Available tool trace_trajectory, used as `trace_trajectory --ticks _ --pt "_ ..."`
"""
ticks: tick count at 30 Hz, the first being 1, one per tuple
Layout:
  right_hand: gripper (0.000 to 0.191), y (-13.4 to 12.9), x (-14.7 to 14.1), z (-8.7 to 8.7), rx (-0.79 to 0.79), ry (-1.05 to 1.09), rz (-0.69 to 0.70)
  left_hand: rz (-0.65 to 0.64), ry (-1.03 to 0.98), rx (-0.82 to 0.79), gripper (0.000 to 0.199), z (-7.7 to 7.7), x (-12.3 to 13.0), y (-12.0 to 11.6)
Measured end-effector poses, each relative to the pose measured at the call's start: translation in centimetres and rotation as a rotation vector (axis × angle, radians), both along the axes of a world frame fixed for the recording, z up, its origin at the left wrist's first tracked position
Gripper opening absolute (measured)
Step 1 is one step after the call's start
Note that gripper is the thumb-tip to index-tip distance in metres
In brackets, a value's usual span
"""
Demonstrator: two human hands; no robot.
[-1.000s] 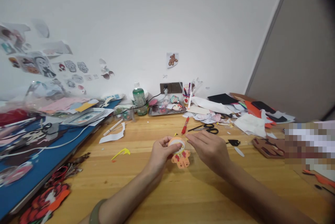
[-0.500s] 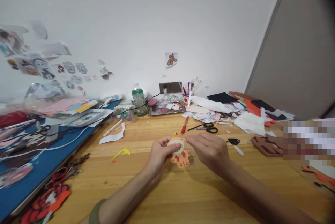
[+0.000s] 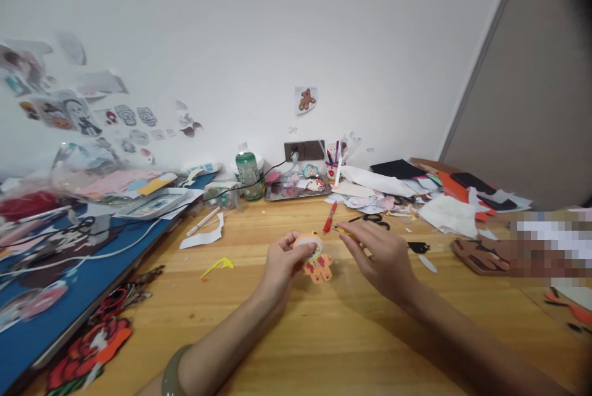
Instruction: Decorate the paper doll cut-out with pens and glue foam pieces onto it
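My left hand (image 3: 287,260) pinches an orange and white paper cutout figure (image 3: 319,269) by its round head, thumb on top. The figure has a pale ring-shaped face area and red marks on its body; part of it hides behind the thumb. Up and to the right of the figure, apart from it, is my right hand (image 3: 377,254). Its thumb and fingertips close on a small, thin yellow piece (image 3: 346,234) that is mostly covered. Just beyond these fingertips lies a red pen (image 3: 330,218). Black-handled scissors (image 3: 377,221) rest behind the right hand, partly hidden by it.
A green-labelled bottle (image 3: 248,174) and a metal tray (image 3: 298,195) stand by the wall. Paper scraps (image 3: 446,216) pile up at the right. A yellow paper scrap (image 3: 224,263) lies left of my hands. At the far left is a cluttered blue board (image 3: 28,334).
My right hand has drawn back from the figure, up and to the right, with the yellow piece. My left hand still holds the figure. The view has shifted slightly.
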State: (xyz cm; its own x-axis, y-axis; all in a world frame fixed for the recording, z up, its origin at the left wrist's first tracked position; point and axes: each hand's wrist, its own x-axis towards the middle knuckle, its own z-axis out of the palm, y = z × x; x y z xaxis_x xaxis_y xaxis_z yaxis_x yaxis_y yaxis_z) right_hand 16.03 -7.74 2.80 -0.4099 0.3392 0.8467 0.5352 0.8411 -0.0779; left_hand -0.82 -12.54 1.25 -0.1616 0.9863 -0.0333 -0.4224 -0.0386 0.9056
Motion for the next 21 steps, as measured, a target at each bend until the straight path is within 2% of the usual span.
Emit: trace_trajectory --ticks 3,10,21 --pt "0.023 -0.47 -0.48 -0.37 -0.056 -0.088 0.041 0.007 0.030 0.019 0.020 -0.04 0.04 -0.05" --pt "0.022 -0.80 -0.65 -1.07 0.055 -0.142 0.041 0.028 0.130 0.074 0.022 -0.25 0.30 -0.37" --pt "0.022 -0.92 -0.61 -0.95 0.075 -0.114 0.035 0.010 0.058 0.075 0.022 0.23 0.82 -0.92"
